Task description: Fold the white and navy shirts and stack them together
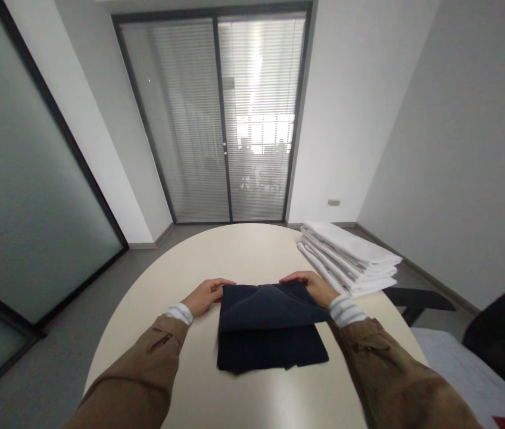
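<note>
A dark navy cloth (270, 333) lies on the round cream table (234, 256), partly folded, with its far half raised and doubled over the near half. My left hand (208, 295) grips the cloth's far left corner. My right hand (308, 285) grips the far right corner. Both hands hold the fold edge just above the tabletop. Brown sleeves with striped cuffs cover my forearms.
A stack of folded white cloths (351, 257) sits on the table's right edge, close to my right hand. A dark chair (502, 333) stands at the right. Glass doors with blinds (221, 119) close the room ahead.
</note>
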Demonstrator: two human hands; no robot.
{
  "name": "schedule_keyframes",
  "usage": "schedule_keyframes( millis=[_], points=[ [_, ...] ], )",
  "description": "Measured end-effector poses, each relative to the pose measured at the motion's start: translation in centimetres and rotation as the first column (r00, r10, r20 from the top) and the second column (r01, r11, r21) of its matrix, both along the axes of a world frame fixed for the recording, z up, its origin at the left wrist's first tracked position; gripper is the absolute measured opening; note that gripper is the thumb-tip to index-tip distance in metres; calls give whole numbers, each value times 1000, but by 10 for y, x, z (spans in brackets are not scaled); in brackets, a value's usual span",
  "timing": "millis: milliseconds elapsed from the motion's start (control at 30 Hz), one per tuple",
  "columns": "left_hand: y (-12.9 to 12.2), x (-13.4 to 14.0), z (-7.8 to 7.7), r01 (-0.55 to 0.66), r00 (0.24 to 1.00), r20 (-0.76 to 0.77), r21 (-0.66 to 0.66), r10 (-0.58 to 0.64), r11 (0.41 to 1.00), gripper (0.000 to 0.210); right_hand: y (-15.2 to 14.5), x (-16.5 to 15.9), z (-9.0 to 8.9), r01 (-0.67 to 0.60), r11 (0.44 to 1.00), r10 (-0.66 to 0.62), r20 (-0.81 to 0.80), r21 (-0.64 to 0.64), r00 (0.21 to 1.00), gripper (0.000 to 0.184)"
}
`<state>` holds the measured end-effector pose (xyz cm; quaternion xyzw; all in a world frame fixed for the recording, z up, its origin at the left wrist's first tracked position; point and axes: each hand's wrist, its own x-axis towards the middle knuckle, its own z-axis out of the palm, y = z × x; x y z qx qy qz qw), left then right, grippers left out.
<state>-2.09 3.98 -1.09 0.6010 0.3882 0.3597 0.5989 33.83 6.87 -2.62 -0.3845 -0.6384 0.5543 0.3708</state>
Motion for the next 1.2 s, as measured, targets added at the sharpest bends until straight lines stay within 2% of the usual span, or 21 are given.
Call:
schedule_keyframes(
  millis=[67,167,267,400,500,600,700,767,833,867,900,933,1000,1100,1133,1200],
  points=[
    [-2,1,1,21,998,-65,-22,-22,1000,60,2,2,-3,1,1000,-1,-1,-16,1000,39],
    [-1,2,-2,-11,995,-99,-22,9,1000,61,4,5,-4,-20,1000,19,24,20,1000,41],
    [3,0,-8,-62,995,-81,32,64,998,58,6,6,-2,-24,999,22,28,48,999,42],
    [7,-3,-9,-119,992,-30,96,122,988,57,7,5,1,47,997,-46,-27,67,999,37],
    [4,-2,-6,-85,996,-11,81,86,993,60,4,4,3,94,992,-89,-60,79,994,34],
    [1,1,-5,-37,999,-18,84,39,996,56,2,2,4,69,994,-64,-56,90,996,40],
    [3,1,-8,-109,993,-26,119,113,987,45,4,3,3,34,995,-33,-9,93,999,43],
    [5,1,-11,-169,984,-37,129,175,977,41,5,5,7,102,982,-110,46,159,993,34],
    [7,1,-12,-207,976,-41,123,213,971,40,2,3,18,232,926,-271,98,297,958,26],
    [8,2,-13,-220,973,-40,116,225,969,40,-3,-1,27,288,875,-357,115,389,927,25],
    [9,2,-13,-229,972,-34,110,234,967,40,-11,-7,37,317,816,-423,127,484,897,25],
    [9,2,-13,-235,971,-25,105,238,966,40,-21,-17,48,283,766,-441,152,577,885,25],
    [9,3,-12,-240,970,-2,93,241,966,40,-47,-42,68,91,667,-368,220,740,903,21],
    [8,3,-11,-249,969,22,62,248,967,42,-86,-85,79,-255,535,-262,445,806,857,27],
    [7,3,-11,-252,968,24,53,251,966,43,-96,-97,78,-327,508,-260,504,797,824,34],
    [6,3,-11,-252,968,22,39,251,967,44,-107,-114,71,-411,490,-302,592,769,747,42]
  ],
)
